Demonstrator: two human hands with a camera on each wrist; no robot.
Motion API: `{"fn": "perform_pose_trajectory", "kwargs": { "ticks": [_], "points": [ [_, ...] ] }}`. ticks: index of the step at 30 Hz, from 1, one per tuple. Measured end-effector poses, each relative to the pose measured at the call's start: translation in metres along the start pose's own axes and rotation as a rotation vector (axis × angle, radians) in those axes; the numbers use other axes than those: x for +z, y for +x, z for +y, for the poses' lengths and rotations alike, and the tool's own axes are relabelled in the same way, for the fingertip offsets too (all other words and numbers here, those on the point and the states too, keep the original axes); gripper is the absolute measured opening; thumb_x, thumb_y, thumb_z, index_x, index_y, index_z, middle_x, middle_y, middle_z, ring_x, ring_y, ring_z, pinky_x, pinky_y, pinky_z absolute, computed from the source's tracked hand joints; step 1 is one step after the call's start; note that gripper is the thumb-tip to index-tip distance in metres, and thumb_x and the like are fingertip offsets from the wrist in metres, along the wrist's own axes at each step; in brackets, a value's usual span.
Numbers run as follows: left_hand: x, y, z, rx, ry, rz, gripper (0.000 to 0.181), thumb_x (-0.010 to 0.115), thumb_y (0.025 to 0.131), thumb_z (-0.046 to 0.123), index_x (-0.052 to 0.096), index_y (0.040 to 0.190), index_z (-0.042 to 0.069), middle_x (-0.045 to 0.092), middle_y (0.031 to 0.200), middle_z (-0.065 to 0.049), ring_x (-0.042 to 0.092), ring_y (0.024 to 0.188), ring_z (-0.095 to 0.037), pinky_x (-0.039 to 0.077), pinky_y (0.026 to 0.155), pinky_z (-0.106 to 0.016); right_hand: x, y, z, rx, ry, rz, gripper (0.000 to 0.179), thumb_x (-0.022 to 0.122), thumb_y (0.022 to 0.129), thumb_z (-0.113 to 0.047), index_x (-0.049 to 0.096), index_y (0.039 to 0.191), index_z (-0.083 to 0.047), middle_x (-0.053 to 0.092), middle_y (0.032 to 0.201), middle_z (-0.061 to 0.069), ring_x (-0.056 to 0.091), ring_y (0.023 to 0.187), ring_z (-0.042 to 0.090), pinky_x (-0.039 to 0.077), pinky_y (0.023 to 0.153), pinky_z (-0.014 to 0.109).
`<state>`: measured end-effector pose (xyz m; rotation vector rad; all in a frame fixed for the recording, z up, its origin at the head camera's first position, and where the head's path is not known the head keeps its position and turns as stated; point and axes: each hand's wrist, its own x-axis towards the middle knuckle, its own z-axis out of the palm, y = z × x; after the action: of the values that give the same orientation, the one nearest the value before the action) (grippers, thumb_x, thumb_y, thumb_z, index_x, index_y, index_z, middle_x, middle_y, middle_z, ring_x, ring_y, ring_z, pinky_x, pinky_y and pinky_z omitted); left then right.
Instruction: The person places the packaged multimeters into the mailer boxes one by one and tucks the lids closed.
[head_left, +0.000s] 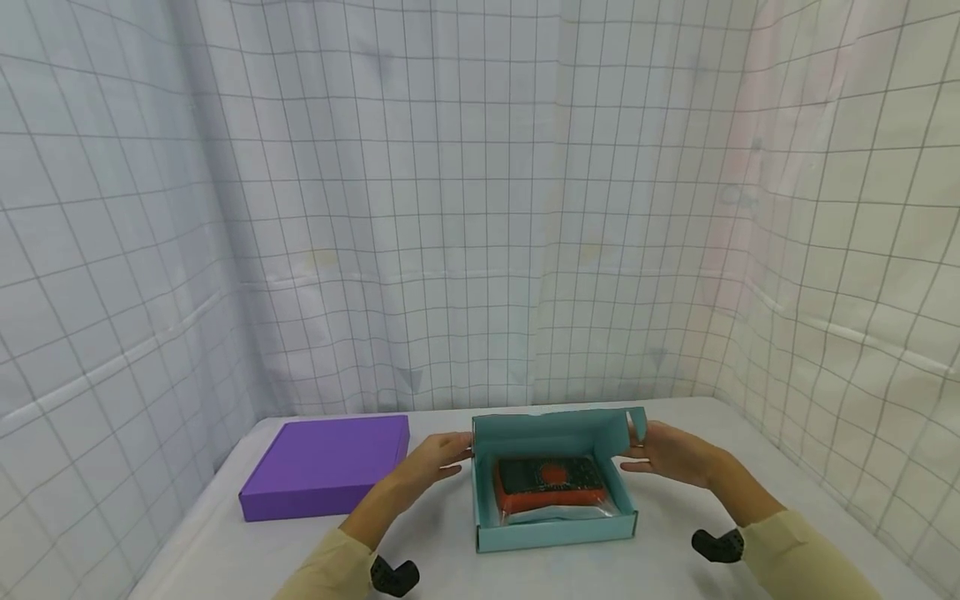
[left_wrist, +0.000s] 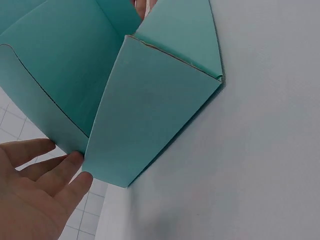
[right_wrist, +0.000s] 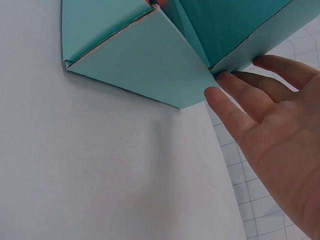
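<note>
A teal cardboard box (head_left: pixel 555 532) stands on the table with its lid raised at the back. Inside lies a clear-wrapped pack (head_left: pixel 551 485), dark on top with a red round mark and red along its front. My left hand (head_left: pixel 437 460) is at the box's back left corner, its fingertips touching the lid's side flap (left_wrist: pixel 45 100). At the opposite corner my right hand (head_left: pixel 671 452) reaches the right flap (right_wrist: pixel 265 37) with fingers extended. The right flap sticks out from the lid and partly covers the right fingers in the head view.
A closed purple box (head_left: pixel 330 462) lies on the white table (head_left: pixel 667 567) to the left, beside my left forearm. Grid-patterned white curtains (head_left: pixel 465 208) surround the table at the back and both sides. Dark devices (head_left: pixel 717 546) are strapped at my wrists.
</note>
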<state>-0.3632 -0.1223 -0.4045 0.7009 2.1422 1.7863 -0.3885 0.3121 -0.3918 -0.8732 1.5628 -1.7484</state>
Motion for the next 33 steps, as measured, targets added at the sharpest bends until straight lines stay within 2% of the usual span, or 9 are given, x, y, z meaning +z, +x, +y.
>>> {"fn": "perform_pose_trajectory", "kwargs": {
  "ticks": [3,6,9,13,19,24,27,30,33],
  "points": [
    [0.003,-0.003,-0.004,0.005,0.024,0.015,0.062,0.047,0.096,0.041,0.038,0.138,-0.003,0.038,0.141,-0.017,0.031,0.131,-0.032,0.029,0.103,-0.048,0.0,-0.001,0.004,-0.001,0.005,-0.01,0.036,0.023,0.104,-0.017,0.057,0.113,-0.012,0.031,0.143,0.022,0.022,0.134,0.036,0.014,0.106,0.056],
    [0.004,-0.007,-0.009,0.006,0.057,0.04,0.063,0.051,0.094,0.041,0.038,0.139,-0.002,0.039,0.141,-0.015,0.033,0.13,-0.03,0.033,0.102,-0.045,0.0,-0.002,0.008,-0.003,0.013,-0.038,0.03,0.033,0.103,-0.017,0.057,0.118,-0.008,0.029,0.146,0.018,0.023,0.135,0.032,0.013,0.107,0.054],
    [0.003,-0.009,-0.016,0.015,0.084,0.039,0.063,0.054,0.092,0.041,0.039,0.139,0.002,0.041,0.139,-0.012,0.036,0.129,-0.027,0.033,0.102,-0.044,-0.001,-0.002,0.011,-0.012,0.01,-0.073,0.043,0.042,0.099,-0.015,0.037,0.141,-0.004,0.027,0.148,0.014,0.023,0.135,0.029,0.009,0.107,0.054],
    [0.0,-0.011,-0.021,0.033,0.099,0.021,0.06,0.055,0.092,0.038,0.039,0.14,0.005,0.042,0.14,-0.011,0.035,0.129,-0.026,0.032,0.103,-0.043,0.001,-0.003,0.013,0.01,-0.016,-0.058,0.06,0.048,0.092,-0.011,0.024,0.147,-0.005,0.021,0.15,0.012,0.021,0.136,0.027,0.007,0.108,0.053],
    [-0.001,-0.011,-0.024,0.056,0.11,0.011,0.061,0.057,0.092,0.036,0.038,0.141,0.006,0.039,0.142,-0.01,0.029,0.132,-0.026,0.028,0.105,-0.045,0.002,-0.004,0.013,0.026,-0.055,-0.017,0.066,0.05,0.088,-0.008,0.021,0.147,-0.005,0.015,0.151,0.012,0.023,0.135,0.027,0.016,0.109,0.048],
    [0.0,-0.012,-0.025,0.056,0.127,0.009,0.066,0.061,0.088,0.038,0.037,0.142,0.008,0.038,0.142,-0.009,0.026,0.133,-0.029,0.026,0.104,-0.051,0.004,-0.005,0.013,0.048,-0.118,-0.002,0.067,0.053,0.088,-0.008,0.022,0.147,-0.006,0.017,0.151,0.012,0.025,0.132,0.026,0.021,0.107,0.044],
    [0.0,-0.013,-0.025,0.046,0.123,-0.002,0.069,0.062,0.087,0.04,0.036,0.143,0.009,0.036,0.143,-0.01,0.027,0.133,-0.033,0.028,0.102,-0.053,0.004,-0.007,0.014,0.045,-0.11,-0.024,0.062,0.049,0.092,-0.013,0.022,0.147,-0.006,0.018,0.151,0.012,0.024,0.134,0.026,0.02,0.108,0.045],
    [0.0,-0.015,-0.024,0.031,0.104,-0.032,0.07,0.061,0.087,0.04,0.033,0.144,0.01,0.034,0.144,-0.012,0.029,0.131,-0.035,0.033,0.099,-0.051,0.005,-0.009,0.013,0.021,-0.079,-0.042,0.052,0.036,0.099,-0.017,0.022,0.147,-0.002,0.016,0.152,0.011,0.021,0.136,0.024,0.016,0.109,0.048],
    [0.001,-0.015,-0.021,0.014,0.066,-0.066,0.064,0.051,0.093,0.04,0.03,0.145,0.009,0.03,0.147,-0.012,0.028,0.132,-0.035,0.037,0.098,-0.048,0.006,-0.01,0.012,0.004,-0.077,-0.033,0.047,0.021,0.103,-0.02,0.024,0.146,0.0,0.016,0.152,0.011,0.019,0.137,0.02,0.014,0.109,0.049]
  ]
}}
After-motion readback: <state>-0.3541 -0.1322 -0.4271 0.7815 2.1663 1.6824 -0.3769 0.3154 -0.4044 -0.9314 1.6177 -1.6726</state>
